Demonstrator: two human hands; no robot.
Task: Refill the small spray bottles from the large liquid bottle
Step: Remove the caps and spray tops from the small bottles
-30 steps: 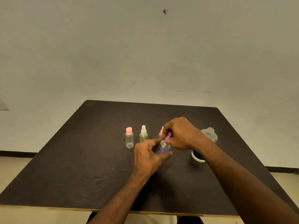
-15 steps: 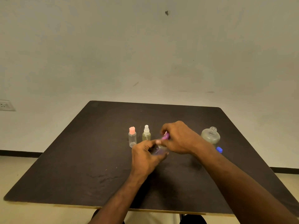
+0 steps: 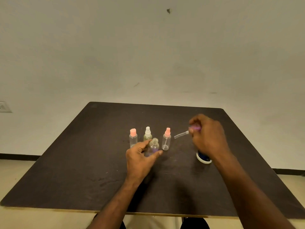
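My left hand (image 3: 140, 156) grips a small clear bottle (image 3: 153, 146) with an uncapped threaded neck, standing on the dark table (image 3: 82, 171). My right hand (image 3: 208, 136) is raised to its right and holds the purple spray head (image 3: 194, 129), whose thin dip tube (image 3: 180, 134) points left. Behind stand three small bottles: a pink-capped one (image 3: 133, 138), a white-topped yellowish one (image 3: 147, 133) and a pink spray one (image 3: 166, 139). The large liquid bottle is hidden behind my right hand.
A blue and white cap (image 3: 203, 158) lies on the table under my right wrist. A pale wall rises just behind the table, with a socket (image 3: 4, 106) at the far left. The table's near edge runs close to my body.
My right hand has lifted the purple spray head out of the small bottle and moved it right and up. The pink spray bottle, hidden before, now shows. My left hand stays on the bottle.
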